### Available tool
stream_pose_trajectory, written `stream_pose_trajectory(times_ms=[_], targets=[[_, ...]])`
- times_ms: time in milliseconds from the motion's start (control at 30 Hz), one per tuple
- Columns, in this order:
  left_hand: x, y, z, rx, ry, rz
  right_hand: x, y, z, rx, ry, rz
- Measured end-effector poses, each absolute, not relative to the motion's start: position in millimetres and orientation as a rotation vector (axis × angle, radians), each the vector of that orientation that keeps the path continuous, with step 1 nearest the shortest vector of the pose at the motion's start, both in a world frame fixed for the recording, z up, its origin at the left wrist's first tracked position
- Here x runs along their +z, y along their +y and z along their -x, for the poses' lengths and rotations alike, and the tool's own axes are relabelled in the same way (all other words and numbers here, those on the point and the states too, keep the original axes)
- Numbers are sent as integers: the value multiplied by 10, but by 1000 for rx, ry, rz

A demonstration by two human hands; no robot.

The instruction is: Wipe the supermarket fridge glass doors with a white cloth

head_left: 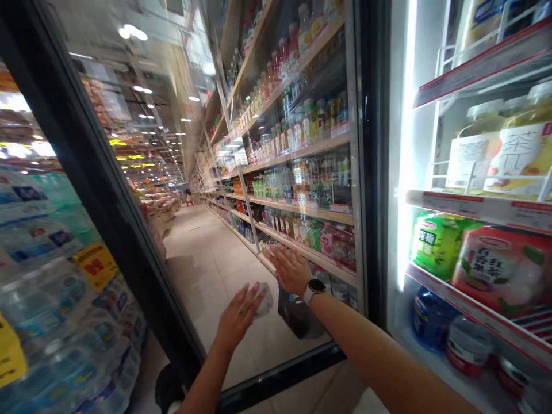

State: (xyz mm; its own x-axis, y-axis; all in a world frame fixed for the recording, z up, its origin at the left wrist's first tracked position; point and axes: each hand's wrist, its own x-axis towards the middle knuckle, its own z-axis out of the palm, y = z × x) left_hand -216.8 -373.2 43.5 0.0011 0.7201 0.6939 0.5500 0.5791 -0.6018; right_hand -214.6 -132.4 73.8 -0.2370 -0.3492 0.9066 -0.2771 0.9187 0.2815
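Note:
Both my hands are up against the glass pane (207,241) of a cooler door with a dark frame (107,190). My left hand (238,316) lies low on the pane with its fingers stretched out. Beside its fingertips is a pale greyish patch (264,300); whether it is a cloth or a reflection I cannot tell. My right hand (291,271), with a dark round watch (317,286) on the wrist, is higher and further right, its fingers extended flat. Below it a dark shape (297,313), too blurred to name, shows in the glass.
At right is a lit cooler with bottled tea (474,144), a green pack (435,241) and a red pack (500,267) on its shelves. Shrink-wrapped water bottles (56,322) are stacked at left. Shelves of drinks (302,132) and an aisle floor (194,241) appear in the glass.

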Motion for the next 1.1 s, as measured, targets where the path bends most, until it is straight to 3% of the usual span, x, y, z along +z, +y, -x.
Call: stream_pose_trajectory(times_ms=[167,267,367,767,900,1100], targets=[[1124,-3935,2315,-41,-1576,712,743,-1329,2150,-79,-1848,-455],[1307,-3997,2380,-176,-1545,616,748,-1331,2154,-72,-1850,-461],[1213,-3953,2386,-151,-1547,685,750,-1333,2157,-68,-1826,-468],[146,-3569,2150,180,-1616,1110,746,-1332,2140,-81,-1826,-453],[251,-3610,2118,263,-1641,1164,749,-1333,2141,-87,-1801,-450],[934,-3864,2230,103,-1587,866,757,-1326,2135,-107,-1810,-451]])
